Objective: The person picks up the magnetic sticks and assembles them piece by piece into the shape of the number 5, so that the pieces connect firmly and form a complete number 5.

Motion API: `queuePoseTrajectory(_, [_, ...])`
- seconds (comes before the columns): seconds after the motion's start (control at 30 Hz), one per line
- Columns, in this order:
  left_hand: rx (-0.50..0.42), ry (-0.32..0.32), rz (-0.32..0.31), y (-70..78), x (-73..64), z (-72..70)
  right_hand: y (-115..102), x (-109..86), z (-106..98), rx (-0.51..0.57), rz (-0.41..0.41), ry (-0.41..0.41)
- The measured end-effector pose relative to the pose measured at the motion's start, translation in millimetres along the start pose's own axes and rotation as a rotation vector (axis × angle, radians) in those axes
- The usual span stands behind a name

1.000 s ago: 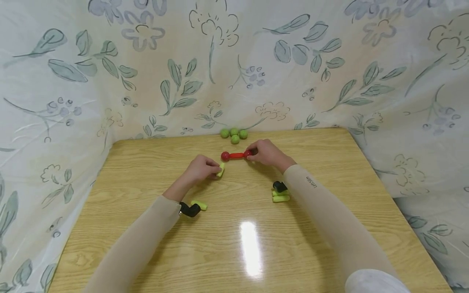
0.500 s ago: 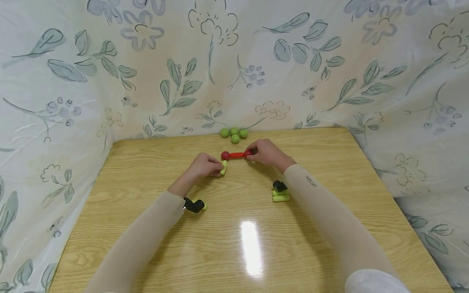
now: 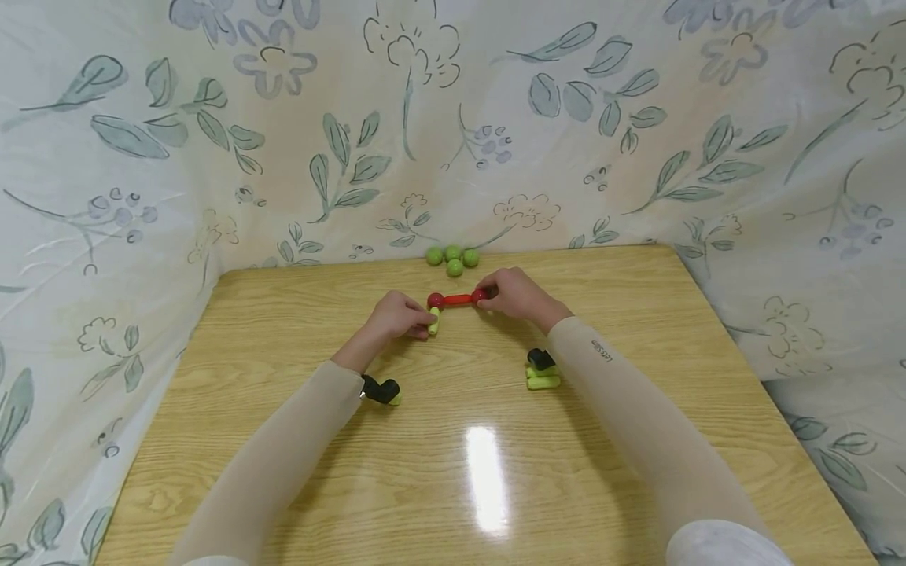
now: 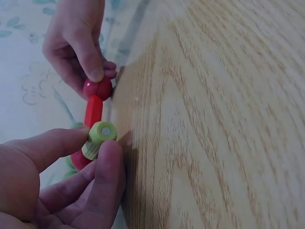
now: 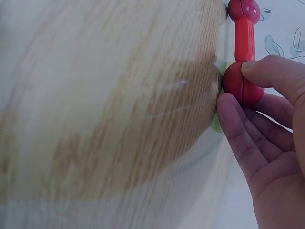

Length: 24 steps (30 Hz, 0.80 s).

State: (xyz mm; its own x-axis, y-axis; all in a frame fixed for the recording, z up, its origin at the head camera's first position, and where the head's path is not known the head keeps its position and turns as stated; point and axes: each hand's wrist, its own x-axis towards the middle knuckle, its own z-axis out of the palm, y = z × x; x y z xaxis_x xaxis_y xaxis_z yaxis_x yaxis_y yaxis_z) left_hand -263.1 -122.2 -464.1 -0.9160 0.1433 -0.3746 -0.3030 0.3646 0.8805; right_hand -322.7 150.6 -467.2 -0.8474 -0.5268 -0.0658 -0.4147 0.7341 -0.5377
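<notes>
So the left hand (image 3: 396,316) has a narrow pinch, thumb and fingers, on a short yellow-green plastic-looking rod (image 3: 434,324) with a silvery disc (image 4: 106,130) in its near end. The rod's far end is right up at a glossy dark red ball (image 3: 435,300), though I honestly can't tell if it's properly stuck on or just butted against it. That ball sits on one end of a bright red ribbed stick (image 3: 457,299), and at the other end there's a second glossy red ball (image 3: 479,297), pinched by the right hand (image 3: 517,295) like it's bracing everything.

Looks to me like the joining step: adding a side piece to a red bar. I'd say the next move calls for lining up the rod with the ball, a gentle push, and the right hand keeping things steady. Too hard and the bar might roll or twist.

Further out on the wood-grain table (image 3: 602,283), two more yellow-green rods (image 3: 543,383) lie by the right sleeve, another pokes out under the left wrist's black camera (image 3: 382,391), and four green balls (image 3: 454,268) cluster at the back edge.
</notes>
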Motion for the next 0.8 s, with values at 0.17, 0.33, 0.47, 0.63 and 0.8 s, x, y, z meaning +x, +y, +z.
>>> queuePoseTrajectory(0.17, [0.004, 0.003, -0.01, 0.1, -0.3, 0.9, 0.2, -0.4, 0.9, 0.004, -0.005, 0.002])
queuePoseTrajectory(0.33, [0.015, -0.001, -0.013, 2.3, -1.0, 2.0, -1.8, -1.5, 0.4, 0.005, 0.002, -0.003])
queuePoseTrajectory(0.47, [0.014, -0.006, -0.024, 2.0, 1.1, 1.5, -2.8, -2.3, -0.3, 0.004, -0.001, -0.007])
queuePoseTrajectory(0.63, [-0.003, -0.014, -0.022, 0.2, 3.5, 1.7, -2.8, -3.1, -0.3, 0.001, 0.009, -0.001])
queuePoseTrajectory(0.8, [-0.014, -0.017, -0.014, -0.9, 3.4, 2.9, -1.3, -2.1, 1.2, -0.017, 0.012, 0.003])
